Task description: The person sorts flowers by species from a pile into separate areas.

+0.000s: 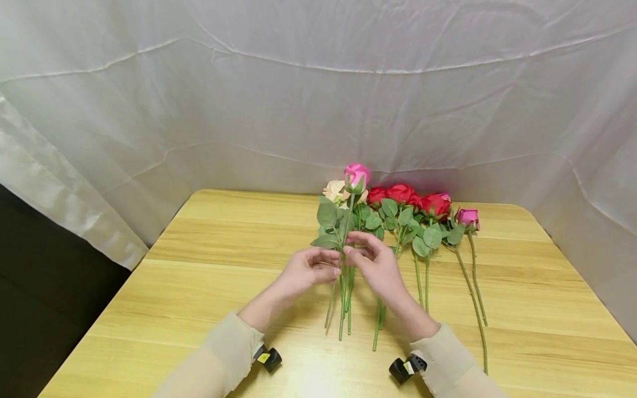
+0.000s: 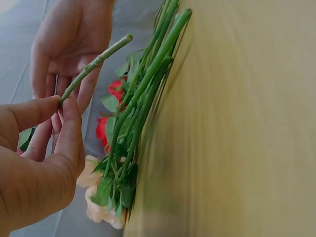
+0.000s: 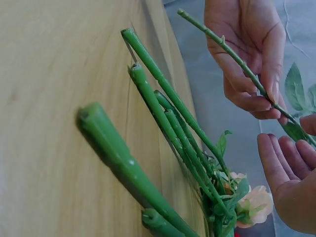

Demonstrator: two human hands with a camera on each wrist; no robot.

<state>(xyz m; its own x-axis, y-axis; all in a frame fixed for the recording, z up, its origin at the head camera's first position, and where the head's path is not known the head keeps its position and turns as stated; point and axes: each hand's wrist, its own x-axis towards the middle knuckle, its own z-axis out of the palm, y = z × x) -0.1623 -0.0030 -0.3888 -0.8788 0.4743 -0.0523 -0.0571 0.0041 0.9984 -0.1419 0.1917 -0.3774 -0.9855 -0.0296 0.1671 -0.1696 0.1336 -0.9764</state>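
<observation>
A pink rose [image 1: 357, 178] is held up, tilted, over the table. My left hand [image 1: 307, 272] pinches its stem low down between thumb and fingertips; the cut end of the rose stem [image 2: 94, 64] sticks out past them. Higher up, near the leaves, my right hand [image 1: 375, 265] has its thumb and fingers on either side of the same stem, the other fingers loosely extended. Behind and below lie peach roses [image 1: 334, 191], their green stems [image 3: 173, 118] pointing towards me. In the left wrist view the right hand appears behind the left fingertips.
Red roses [image 1: 402, 193] with leafy stems lie right of the peach ones. Farther right is a magenta rose [image 1: 468, 218] with a long thin stem. All lie on a wooden table [image 1: 224, 265], with a pale curtain [image 1: 298, 110] hanging behind its far edge.
</observation>
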